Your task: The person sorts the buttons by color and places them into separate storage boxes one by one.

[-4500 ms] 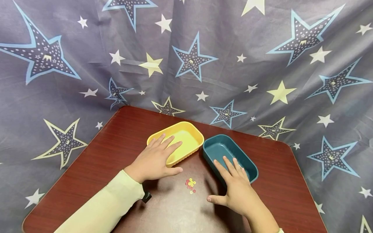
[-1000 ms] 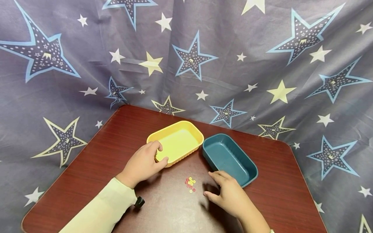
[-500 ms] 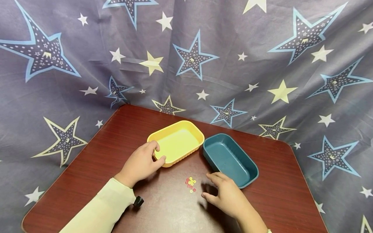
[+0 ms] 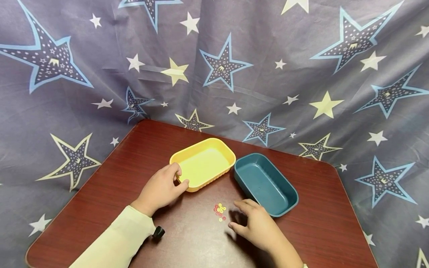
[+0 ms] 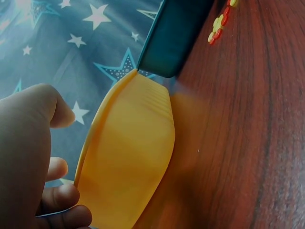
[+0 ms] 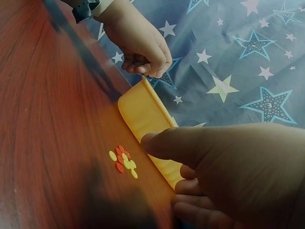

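Observation:
A yellow rectangular box (image 4: 207, 160) stands on the table beside a dark teal box (image 4: 263, 184). My left hand (image 4: 159, 190) is at the near left corner of the yellow box, fingers loosely bent right at its rim. Thumb and fingers stand apart in the left wrist view, gripping nothing. In front of the boxes lies a small cluster of round red and yellow button-like pieces (image 4: 220, 209). To their right hovers my right hand (image 4: 259, 225), thumb and fingers apart and holding nothing; it overlaps the teal box's near edge in the head view.
The reddish-brown wooden table (image 4: 134, 160) has rounded corners. A grey-blue curtain (image 4: 261, 89) with printed stars hangs around its far sides. A black band (image 4: 159, 232) shows at my left wrist.
Both hands were spread over the boxes earlier; they have drawn back with fingers bent. Over the last second my right hand has shifted left toward the small pieces. Boxes and pieces stay put.

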{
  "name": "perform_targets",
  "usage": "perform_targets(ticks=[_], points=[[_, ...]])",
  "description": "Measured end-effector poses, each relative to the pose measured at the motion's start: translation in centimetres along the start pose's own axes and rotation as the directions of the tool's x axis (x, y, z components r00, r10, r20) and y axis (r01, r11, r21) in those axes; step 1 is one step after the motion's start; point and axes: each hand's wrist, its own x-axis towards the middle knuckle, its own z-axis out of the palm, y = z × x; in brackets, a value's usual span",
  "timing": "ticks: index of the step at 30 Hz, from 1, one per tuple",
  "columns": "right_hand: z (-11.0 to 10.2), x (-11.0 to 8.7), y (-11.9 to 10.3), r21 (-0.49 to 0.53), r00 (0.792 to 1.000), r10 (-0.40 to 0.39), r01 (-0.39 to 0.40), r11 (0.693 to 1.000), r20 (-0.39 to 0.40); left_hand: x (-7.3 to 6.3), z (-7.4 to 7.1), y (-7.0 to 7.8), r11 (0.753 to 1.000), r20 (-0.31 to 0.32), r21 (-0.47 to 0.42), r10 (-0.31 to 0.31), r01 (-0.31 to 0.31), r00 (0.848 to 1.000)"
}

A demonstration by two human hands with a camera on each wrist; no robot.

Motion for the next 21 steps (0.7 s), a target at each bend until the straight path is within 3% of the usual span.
perform_targets(ticks=[21], points=[[1.0,0.5,-0.1,0.077,0.999,0.023,-0.025,0.997,0.026,-0.4,0.2,-0.9,0.998,-0.009,0.019,-0.067,0.067,0.998]])
